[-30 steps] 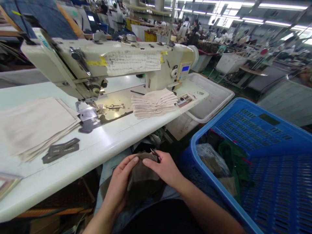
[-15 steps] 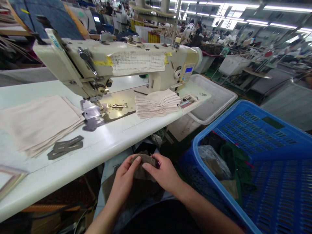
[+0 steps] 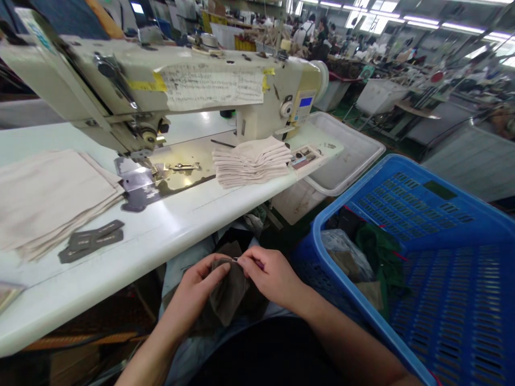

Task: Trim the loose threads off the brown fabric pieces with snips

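Above my lap, my left hand (image 3: 200,280) pinches a dark olive-brown piece of fabric (image 3: 228,295) between thumb and fingers. The cloth hangs down from the pinch. In my right hand (image 3: 274,277) is a small seam ripper (image 3: 260,265) with a purple handle, held in a closed grip. Its thin metal tip points left and meets the upper edge of the fabric, though the exact contact is too small to tell. Dark grey-brown fabric tabs (image 3: 92,240) lie on the white sewing table (image 3: 169,236), left of my hands.
A sewing machine (image 3: 209,86) stands across the table. Beige fabric pieces (image 3: 52,193) lie stacked at left, and a folded beige pile (image 3: 251,162) sits by the machine's base. At right is a blue plastic basket (image 3: 322,241) with cloth and a plastic bag; a white bin (image 3: 358,145) stands behind.
My right hand has turned, and the seam ripper's metal tip now shows at the fabric's edge. The cloth hangs lower and more open from my left hand. The view has shifted slightly.
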`<state>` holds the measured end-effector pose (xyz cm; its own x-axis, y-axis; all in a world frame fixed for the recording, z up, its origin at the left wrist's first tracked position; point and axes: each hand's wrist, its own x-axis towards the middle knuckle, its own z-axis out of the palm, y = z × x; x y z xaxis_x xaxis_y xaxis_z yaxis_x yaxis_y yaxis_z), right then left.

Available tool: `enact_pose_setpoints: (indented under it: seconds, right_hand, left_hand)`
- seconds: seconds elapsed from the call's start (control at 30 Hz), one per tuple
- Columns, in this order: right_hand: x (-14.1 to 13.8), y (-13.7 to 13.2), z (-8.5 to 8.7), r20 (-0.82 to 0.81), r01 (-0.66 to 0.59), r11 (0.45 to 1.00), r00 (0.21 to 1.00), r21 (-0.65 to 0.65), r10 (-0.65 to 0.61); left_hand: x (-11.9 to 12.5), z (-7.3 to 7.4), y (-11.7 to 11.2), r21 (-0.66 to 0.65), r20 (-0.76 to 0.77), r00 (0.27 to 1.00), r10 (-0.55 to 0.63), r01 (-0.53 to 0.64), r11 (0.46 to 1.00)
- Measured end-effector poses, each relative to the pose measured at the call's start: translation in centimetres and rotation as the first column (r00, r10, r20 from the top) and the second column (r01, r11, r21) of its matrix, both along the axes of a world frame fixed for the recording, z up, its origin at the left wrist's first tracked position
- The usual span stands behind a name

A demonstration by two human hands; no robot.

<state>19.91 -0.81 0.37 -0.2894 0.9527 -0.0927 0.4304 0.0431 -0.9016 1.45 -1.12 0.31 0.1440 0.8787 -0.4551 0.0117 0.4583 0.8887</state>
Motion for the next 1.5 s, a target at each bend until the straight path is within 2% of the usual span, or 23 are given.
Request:
enact_pose_setpoints:
  seconds: [0.3, 0.53, 0.67, 0.77, 0.87, 0.97, 1.13, 1.37, 1.5]
  right_hand:
    - [0.0, 0.0, -0.2, 0.039, -0.002, 1.0, 0.999, 0.008, 0.002]
    - [-0.3, -0.1, -0.4, 0.076, 0.006, 1.0, 0.997, 0.023, -0.008]
    - [-0.4, -0.3, -0.6, 0.04, 0.058, 0.998, 0.997, 0.02, -0.059]
    - [-0.4, -0.3, -0.9, -0.044, 0.083, 0.995, 0.995, -0.061, -0.086]
    - [-0.3, -0.1, -1.3, -0.134, 0.032, 0.977, 0.989, -0.209, -0.061]
    - [-0.2, 0.3, -1.7, -0.177, 0.0, 0.943, 0.982, -0.333, -0.063]
    - [-0.3, 0.5, -2.4, -0.257, 0.017, 0.871, 0.952, -0.492, -0.163]
    - [-0.5, 0.3, -2.8, -0.244, 0.058, 0.823, 0.941, -0.565, -0.234]
    - [-0.4, 0.2, -2.7, -0.258, 0.054, 0.837, 0.939, -0.545, -0.228]
  left_hand:
    - [-0.4, -0.6, 0.4, 0.082, -0.086, 0.996, -0.037, 0.044, 0.996]
    - [-0.2, -0.1, 0.4, 0.12, -0.133, 0.991, -0.027, 0.044, 0.992]
    - [0.0, 0.3, 0.4, 0.154, -0.184, 0.983, -0.023, 0.052, 0.987]
    - [0.1, 0.3, 0.4, 0.169, -0.208, 0.977, -0.048, 0.084, 0.982]
    - [0.1, 0.4, 0.4, 0.198, -0.245, 0.967, -0.074, 0.125, 0.972]
    - [0.2, 0.3, 0.4, 0.218, -0.278, 0.957, -0.078, 0.142, 0.966]
    - [0.4, 0.0, 0.3, 0.224, -0.318, 0.943, -0.095, 0.172, 0.959]
    - [0.2, -0.9, 0.2, 0.229, -0.347, 0.927, -0.142, 0.231, 0.946]
    - [0.1, -0.8, 0.3, 0.189, -0.274, 0.95, -0.15, 0.206, 0.96]
